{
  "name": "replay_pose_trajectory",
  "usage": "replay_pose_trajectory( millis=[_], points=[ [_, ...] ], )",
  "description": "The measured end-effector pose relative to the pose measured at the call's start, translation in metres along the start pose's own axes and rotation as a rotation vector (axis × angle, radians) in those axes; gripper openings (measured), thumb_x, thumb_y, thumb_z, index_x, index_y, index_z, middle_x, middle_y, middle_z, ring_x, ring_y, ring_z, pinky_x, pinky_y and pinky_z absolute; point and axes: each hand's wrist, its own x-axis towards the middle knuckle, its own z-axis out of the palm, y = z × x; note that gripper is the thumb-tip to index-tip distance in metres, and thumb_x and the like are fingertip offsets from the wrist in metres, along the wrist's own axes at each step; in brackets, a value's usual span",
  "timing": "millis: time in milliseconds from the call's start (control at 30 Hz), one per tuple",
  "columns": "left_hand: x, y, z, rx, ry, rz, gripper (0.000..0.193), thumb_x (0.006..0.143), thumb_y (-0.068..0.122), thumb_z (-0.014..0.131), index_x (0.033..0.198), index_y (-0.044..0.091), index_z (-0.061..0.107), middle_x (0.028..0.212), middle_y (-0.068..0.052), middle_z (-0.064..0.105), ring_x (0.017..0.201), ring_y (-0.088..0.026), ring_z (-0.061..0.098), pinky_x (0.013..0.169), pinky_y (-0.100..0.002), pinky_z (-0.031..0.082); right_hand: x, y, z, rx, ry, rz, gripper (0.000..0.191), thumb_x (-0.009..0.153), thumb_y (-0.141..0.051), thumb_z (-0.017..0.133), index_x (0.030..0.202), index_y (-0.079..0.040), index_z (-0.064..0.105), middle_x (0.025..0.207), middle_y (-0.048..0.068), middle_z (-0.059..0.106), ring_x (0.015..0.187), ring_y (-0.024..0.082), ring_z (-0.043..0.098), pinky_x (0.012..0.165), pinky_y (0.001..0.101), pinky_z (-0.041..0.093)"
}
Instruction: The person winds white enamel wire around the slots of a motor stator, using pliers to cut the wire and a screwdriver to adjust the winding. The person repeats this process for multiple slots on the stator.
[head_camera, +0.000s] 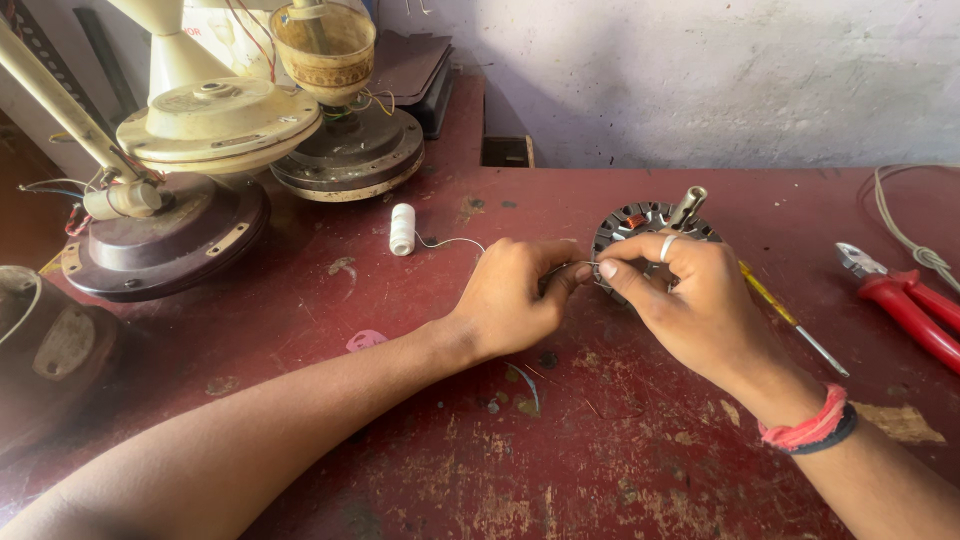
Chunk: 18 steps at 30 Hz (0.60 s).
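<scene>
Head view, near to far. Left hand (510, 295) and right hand (680, 300) meet at mid-bench, fingertips pinched together on a thin white thread (450, 241) at the near rim of a round fan motor core (640, 222). Both hands are clenched on the thread, not on the core itself. The right hand partly hides the core.

Handling judgement: thread looks light, limp and easy to snap or let slip, best held in a fingertip pinch close to the winding. Core looks heavy and stiff, steel plates with copper coils that seem fragile; take it by the outer rim or the upright shaft (687, 205), not the coils.

Thread runs back to a small white spool (402, 229) lying well apart to the left. Screwdriver (790, 318) lies just right of the right hand; red pliers (905, 300) further right.

Surface: red-painted bench (560, 470), worn and chipped, flat. Beyond, at far left, stacked fan housings (215, 120); whitewashed wall (700, 70) behind.
</scene>
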Motion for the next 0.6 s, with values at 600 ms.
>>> replay_pose_trajectory(
  millis=[600],
  points=[
    [0.002,-0.021,0.010,-0.427,0.015,-0.246,0.026,0.100,0.023,0.061,0.097,-0.001,0.070,0.064,0.003,0.058,0.059,-0.004,0.045,0.051,-0.028,0.038,0.009,0.036,0.005,0.782,-0.120,0.377,0.017,0.093,-0.006,0.066,0.099,0.007,0.074,0.086,0.015,0.073,0.073,0.016,0.062,0.060,0.0296,0.049]
  ],
)
